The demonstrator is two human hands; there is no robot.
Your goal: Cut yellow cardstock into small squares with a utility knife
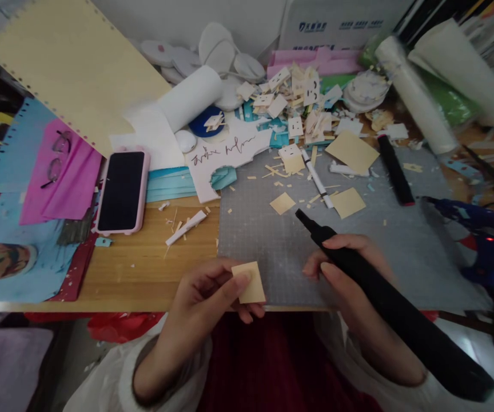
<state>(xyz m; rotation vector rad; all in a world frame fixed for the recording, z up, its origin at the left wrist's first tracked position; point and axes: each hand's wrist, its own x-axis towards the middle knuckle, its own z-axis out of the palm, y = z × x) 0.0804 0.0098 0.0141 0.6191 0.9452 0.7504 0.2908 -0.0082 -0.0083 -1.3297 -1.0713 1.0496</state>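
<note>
Cream square (254, 290), pinched in the left hand (210, 294), seems light and easily creased, better taken by edges; right hand (346, 288) grips stiff-looking black pen-like tool (395, 317).

The paper square (253, 293) is pale yellow and small, with straight edges. It is slightly turned in the left hand (212, 292), whose thumb covers one part of its face. The black marker (397, 317) is long and thick; it slants in the right hand (345, 290), its narrow tip uncovered, apart from the paper square.
</note>
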